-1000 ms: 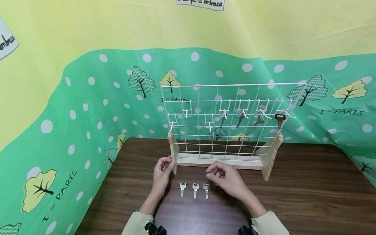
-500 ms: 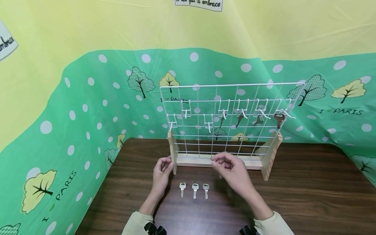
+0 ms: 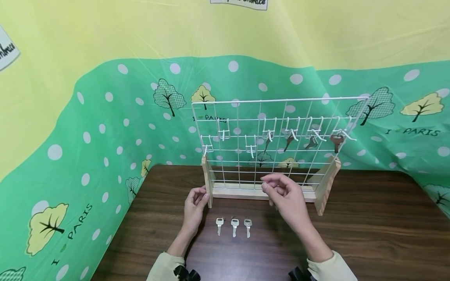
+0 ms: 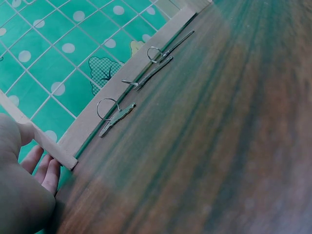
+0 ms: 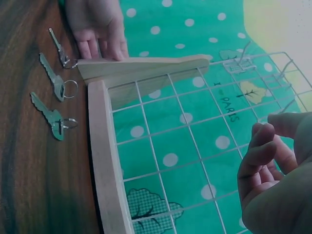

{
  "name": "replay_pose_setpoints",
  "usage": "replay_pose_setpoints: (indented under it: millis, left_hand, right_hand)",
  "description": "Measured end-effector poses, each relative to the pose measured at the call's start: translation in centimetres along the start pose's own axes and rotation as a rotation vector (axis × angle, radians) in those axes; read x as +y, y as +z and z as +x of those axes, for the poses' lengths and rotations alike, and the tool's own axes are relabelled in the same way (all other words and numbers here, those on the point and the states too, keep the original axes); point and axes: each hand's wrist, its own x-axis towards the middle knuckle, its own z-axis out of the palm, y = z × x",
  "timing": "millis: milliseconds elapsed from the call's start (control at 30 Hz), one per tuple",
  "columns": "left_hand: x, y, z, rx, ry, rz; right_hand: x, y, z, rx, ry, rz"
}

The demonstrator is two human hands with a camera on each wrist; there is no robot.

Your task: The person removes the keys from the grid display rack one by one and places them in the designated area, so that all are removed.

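A white wire grid rack [image 3: 239,149] with wooden feet stands on the table. My left hand [image 3: 194,207] rests at the rack's left foot [image 3: 207,183], and in the left wrist view its fingertips reach behind that foot. Lifted before the rack's lower bar, my right hand [image 3: 286,197] brings thumb and forefinger together; in the right wrist view a small shiny thing [image 5: 263,120] shows at the tips, mostly hidden. Three keys with rings lie in a row: a left key [image 3: 219,225], a middle key [image 3: 234,227] and a right key [image 3: 248,227].
Several white hooks line the grid. Dark keys hang on the right-hand ones, among them a brown-headed key [image 3: 336,142]. Bare hooks include a lower one [image 3: 250,150] and one at upper left [image 3: 223,134]. A printed cloth [image 3: 123,117] forms the backdrop.
My right hand has risen from beside the row of keys and shifted right, up to the rack's lower bar. The left hand and the three keys stay put.
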Motion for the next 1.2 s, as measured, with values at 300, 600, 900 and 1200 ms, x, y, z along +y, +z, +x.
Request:
replay_pose_setpoints:
  millis: [300,600,900,1200]
  left_hand:
    - [0.0,0.0,0.0,0.005,-0.001,0.001]
    - [0.1,0.1,0.0,0.003,-0.03,0.0]
    - [0.1,0.0,-0.1,0.004,-0.024,0.013]
    - [0.1,0.1,0.1,0.005,-0.009,-0.003]
  right_hand:
    - [-1.1,-0.2,1.0,0.036,-0.034,0.028]
    - [-2.2,-0.3,2.1,0.039,0.023,0.084]
    - [-2.9,0.1,2.9,0.042,0.06,0.104]
    - [-3.8,0.2,3.8,0.034,0.057,0.129]
